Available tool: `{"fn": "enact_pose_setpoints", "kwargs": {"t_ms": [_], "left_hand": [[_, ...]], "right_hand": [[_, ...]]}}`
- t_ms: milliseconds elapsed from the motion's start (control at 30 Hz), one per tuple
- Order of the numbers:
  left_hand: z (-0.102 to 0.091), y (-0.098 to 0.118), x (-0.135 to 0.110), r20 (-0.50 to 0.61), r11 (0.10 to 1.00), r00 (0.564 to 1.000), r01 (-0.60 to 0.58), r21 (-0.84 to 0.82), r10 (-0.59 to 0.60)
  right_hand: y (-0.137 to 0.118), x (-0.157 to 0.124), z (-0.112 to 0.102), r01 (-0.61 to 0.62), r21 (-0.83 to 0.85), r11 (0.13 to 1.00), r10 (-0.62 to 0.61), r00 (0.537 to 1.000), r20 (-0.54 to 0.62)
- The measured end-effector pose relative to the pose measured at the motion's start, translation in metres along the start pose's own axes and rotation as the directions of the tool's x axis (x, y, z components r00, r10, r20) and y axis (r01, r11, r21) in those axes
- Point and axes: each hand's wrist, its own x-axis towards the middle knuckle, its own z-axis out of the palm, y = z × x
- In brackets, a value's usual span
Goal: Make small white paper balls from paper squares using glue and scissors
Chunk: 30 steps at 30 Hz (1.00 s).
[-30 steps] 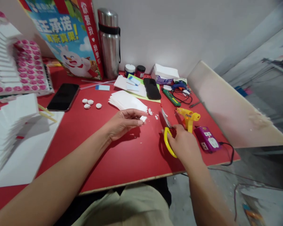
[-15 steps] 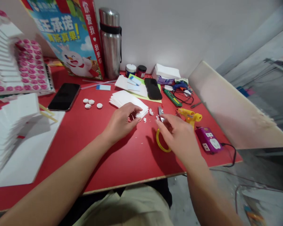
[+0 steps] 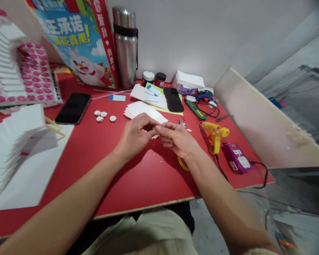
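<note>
A red table (image 3: 138,184) is set against a pale wall (image 3: 180,39), with a low board (image 3: 255,120) standing along its right side. At the centre of the frame, the left hand (image 3: 131,136) and the right hand (image 3: 177,138) are held with fingertips together. A small white piece (image 3: 154,129) is pinched narrowly between the left thumb and fingers — most of it is covered. The same spot is met by the right fingertips, also drawn narrow; whether the piece is gripped by them too cannot be told. Under the right hand, scissors (image 3: 183,165) are laid on the table, with only part of the yellow handle and the blades left uncovered. Just behind the hands, white cards (image 3: 146,110) are spread in an overlapping stack. Left of centre, four white pellets (image 3: 113,118) are grouped near a dark phone (image 3: 73,108). In the upper left, a printed bag (image 3: 82,46) and a steel flask (image 3: 125,53) are stood side by side. At the right, a yellow glue gun (image 3: 215,136) is placed near a purple adapter (image 3: 236,158) — a green cutter (image 3: 195,109) is seen behind them.
</note>
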Motion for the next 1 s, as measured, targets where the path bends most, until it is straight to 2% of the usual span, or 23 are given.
{"fn": "enact_pose_setpoints", "kwargs": {"t_ms": [100,167,200,233,300,367,433,500,567,633,733,800,933,967,1000], "left_hand": [[-0.001,-0.004,0.002,-0.045,0.999,0.999,-0.007,0.045,0.009],[-0.005,-0.005,0.005,-0.061,0.991,0.998,0.009,0.134,-0.001],[-0.010,-0.005,0.007,-0.058,0.978,0.998,0.032,0.204,-0.021],[-0.016,-0.002,0.009,-0.043,0.956,0.997,0.075,0.285,-0.066],[-0.032,0.006,0.014,0.041,0.862,0.982,0.142,0.486,-0.185],[-0.052,0.015,0.019,0.051,0.722,0.974,0.127,0.680,-0.220],[-0.075,0.021,0.022,0.072,0.559,0.978,0.051,0.828,-0.195],[-0.095,0.019,0.022,0.112,0.433,0.974,-0.017,0.901,-0.196],[-0.111,0.008,0.018,0.139,0.332,0.962,-0.054,0.942,-0.236],[-0.121,-0.007,0.013,0.137,0.285,0.952,-0.056,0.957,-0.274],[-0.126,-0.026,0.008,0.164,0.359,0.946,-0.056,0.932,-0.280],[-0.127,-0.029,0.008,0.132,0.407,0.957,-0.017,0.913,-0.258],[-0.135,-0.011,0.014,0.021,0.488,0.973,0.097,0.867,-0.231],[-0.135,-0.002,0.016,-0.010,0.527,0.982,0.109,0.843,-0.187],[-0.134,0.008,0.017,-0.118,0.610,0.988,0.153,0.778,-0.098]], "right_hand": [[0.000,0.007,0.003,0.055,-0.055,0.997,-0.055,0.998,0.004],[0.000,0.014,0.004,0.105,-0.216,0.971,-0.107,0.994,0.004],[0.000,0.018,0.003,0.155,-0.340,0.928,-0.166,0.986,-0.003],[0.000,0.022,0.002,0.218,-0.473,0.853,-0.253,0.967,-0.011],[0.003,0.029,-0.002,0.322,-0.699,0.639,-0.467,0.884,-0.020],[0.008,0.035,-0.009,0.346,-0.827,0.444,-0.629,0.777,-0.013],[0.013,0.039,-0.017,0.325,-0.885,0.334,-0.684,0.729,0.009],[0.015,0.042,-0.023,0.316,-0.907,0.277,-0.670,0.740,0.053],[0.014,0.043,-0.025,0.307,-0.915,0.262,-0.622,0.778,0.083],[0.009,0.044,-0.022,0.274,-0.928,0.254,-0.560,0.824,0.090],[0.004,0.045,-0.015,0.216,-0.952,0.218,-0.452,0.887,0.097],[0.005,0.045,-0.013,0.216,-0.955,0.203,-0.422,0.899,0.114],[0.010,0.044,-0.018,0.274,-0.934,0.229,-0.489,0.862,0.133],[0.011,0.044,-0.020,0.284,-0.929,0.237,-0.509,0.851,0.131],[0.011,0.044,-0.021,0.294,-0.924,0.246,-0.527,0.841,0.127]]}}
